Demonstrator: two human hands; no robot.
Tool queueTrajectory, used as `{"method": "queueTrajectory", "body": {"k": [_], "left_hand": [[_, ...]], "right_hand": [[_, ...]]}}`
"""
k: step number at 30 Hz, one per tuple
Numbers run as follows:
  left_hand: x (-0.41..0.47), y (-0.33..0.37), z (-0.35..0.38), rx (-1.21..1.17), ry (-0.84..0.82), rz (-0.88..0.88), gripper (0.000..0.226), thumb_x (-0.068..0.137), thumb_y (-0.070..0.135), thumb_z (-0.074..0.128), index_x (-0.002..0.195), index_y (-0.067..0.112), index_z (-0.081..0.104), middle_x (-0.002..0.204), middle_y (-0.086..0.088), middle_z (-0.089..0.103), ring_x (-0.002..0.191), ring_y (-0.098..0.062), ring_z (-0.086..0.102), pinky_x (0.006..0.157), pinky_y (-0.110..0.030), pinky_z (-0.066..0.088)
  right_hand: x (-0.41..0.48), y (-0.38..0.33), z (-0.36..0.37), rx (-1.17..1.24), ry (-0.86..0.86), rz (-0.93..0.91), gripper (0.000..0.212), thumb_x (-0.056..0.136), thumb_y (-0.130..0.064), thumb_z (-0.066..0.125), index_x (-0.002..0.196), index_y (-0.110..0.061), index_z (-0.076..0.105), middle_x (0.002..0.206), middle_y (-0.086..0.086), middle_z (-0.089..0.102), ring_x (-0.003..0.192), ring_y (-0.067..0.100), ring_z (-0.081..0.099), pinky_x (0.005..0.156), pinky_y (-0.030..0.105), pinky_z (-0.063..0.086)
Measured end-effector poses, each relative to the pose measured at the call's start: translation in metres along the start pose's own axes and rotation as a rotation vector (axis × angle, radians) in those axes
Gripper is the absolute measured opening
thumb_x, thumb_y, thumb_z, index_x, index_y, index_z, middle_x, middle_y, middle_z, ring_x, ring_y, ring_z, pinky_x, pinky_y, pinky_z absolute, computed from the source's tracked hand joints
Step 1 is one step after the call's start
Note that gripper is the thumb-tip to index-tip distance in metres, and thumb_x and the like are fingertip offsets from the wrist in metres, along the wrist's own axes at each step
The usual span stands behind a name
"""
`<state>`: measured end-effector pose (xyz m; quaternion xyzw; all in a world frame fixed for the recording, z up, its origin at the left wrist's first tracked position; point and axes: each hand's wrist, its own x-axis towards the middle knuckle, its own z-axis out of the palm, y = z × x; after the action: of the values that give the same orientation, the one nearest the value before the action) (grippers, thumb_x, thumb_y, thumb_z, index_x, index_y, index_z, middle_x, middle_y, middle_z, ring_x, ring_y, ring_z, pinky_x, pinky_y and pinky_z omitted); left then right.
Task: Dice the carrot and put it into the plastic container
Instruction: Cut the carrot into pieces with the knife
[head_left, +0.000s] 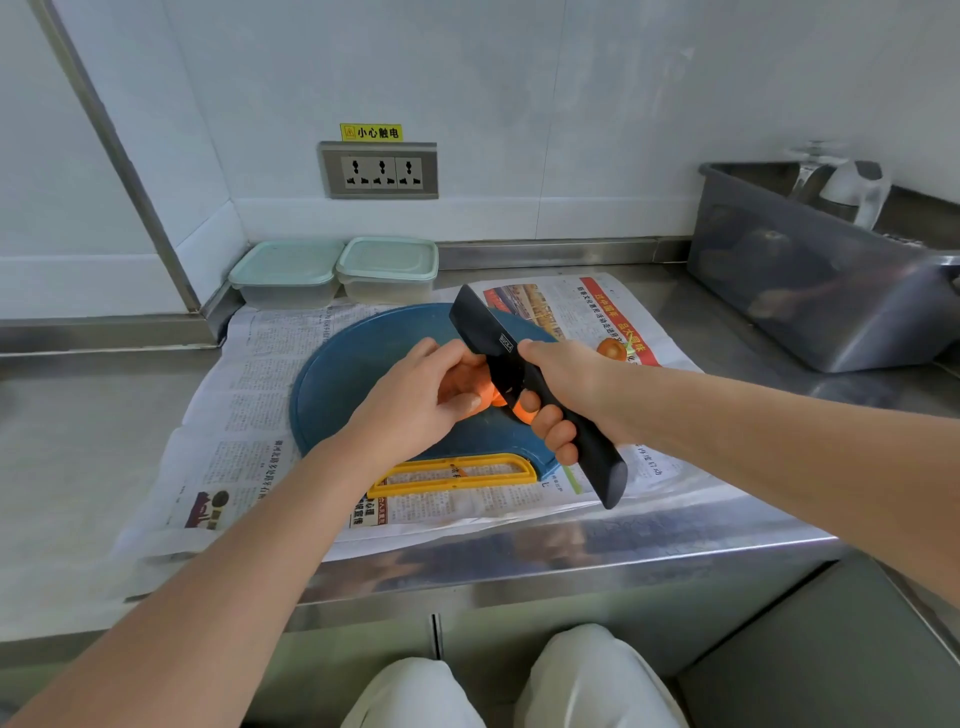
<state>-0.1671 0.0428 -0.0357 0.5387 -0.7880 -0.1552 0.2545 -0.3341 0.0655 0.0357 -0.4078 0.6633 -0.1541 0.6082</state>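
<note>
An orange carrot (480, 400) lies on the round blue cutting board (343, 379), mostly hidden by my hands. My left hand (421, 397) curls over it and holds it down. My right hand (563, 395) grips the handle of a black knife (485, 332), whose broad blade slants up and away over the carrot. Two lidded pale-green plastic containers (288, 273) (388, 267) stand against the back wall behind the board.
Newspaper (249, 395) covers the steel counter under the board. A yellow peeler (457, 474) lies at the board's near edge. A grey tub (810, 270) stands at the right. A wall socket (379, 171) is behind.
</note>
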Motion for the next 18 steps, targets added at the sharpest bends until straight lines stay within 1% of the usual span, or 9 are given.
{"method": "queueTrajectory", "body": {"k": [2,6,11,15,18], "left_hand": [[0.000,0.000,0.000,-0.012,0.001,0.009,0.028,0.090,0.031,0.063,0.113,0.036,0.048,0.105,0.006,0.047,0.095,-0.011,0.050,0.076,-0.023,0.038],[0.001,-0.001,0.000,-0.032,0.005,0.007,0.029,0.090,0.029,0.062,0.117,0.030,0.051,0.104,0.005,0.048,0.096,-0.012,0.050,0.075,-0.022,0.037],[0.002,-0.004,0.000,-0.048,0.010,0.016,0.029,0.090,0.030,0.062,0.117,0.031,0.052,0.104,0.006,0.048,0.097,-0.011,0.052,0.074,-0.019,0.039],[0.000,-0.003,0.003,-0.011,0.032,0.046,0.034,0.089,0.029,0.064,0.120,0.031,0.052,0.105,0.008,0.046,0.097,-0.012,0.051,0.079,-0.025,0.044],[0.001,-0.005,0.003,-0.020,0.047,0.048,0.035,0.088,0.028,0.064,0.121,0.031,0.052,0.105,0.007,0.046,0.096,-0.012,0.052,0.080,-0.026,0.044]], "right_hand": [[0.002,0.000,0.000,0.002,-0.003,0.011,0.055,0.097,-0.055,0.029,0.061,-0.015,0.039,0.043,-0.002,0.035,0.031,0.012,0.030,0.037,0.014,0.031],[0.005,-0.002,0.003,0.015,0.005,0.009,0.056,0.098,-0.054,0.028,0.060,-0.015,0.039,0.043,-0.002,0.035,0.031,0.012,0.029,0.037,0.015,0.030],[0.011,-0.003,0.005,0.002,-0.003,0.016,0.055,0.098,-0.054,0.029,0.060,-0.015,0.040,0.042,-0.002,0.035,0.031,0.012,0.029,0.037,0.014,0.031],[0.019,-0.001,0.010,-0.014,-0.014,0.041,0.054,0.098,-0.052,0.027,0.060,-0.015,0.039,0.042,-0.002,0.034,0.031,0.012,0.028,0.036,0.014,0.029],[0.024,0.001,0.015,-0.008,-0.008,0.044,0.054,0.098,-0.052,0.028,0.061,-0.015,0.039,0.043,-0.002,0.034,0.031,0.012,0.028,0.036,0.014,0.029]]}}
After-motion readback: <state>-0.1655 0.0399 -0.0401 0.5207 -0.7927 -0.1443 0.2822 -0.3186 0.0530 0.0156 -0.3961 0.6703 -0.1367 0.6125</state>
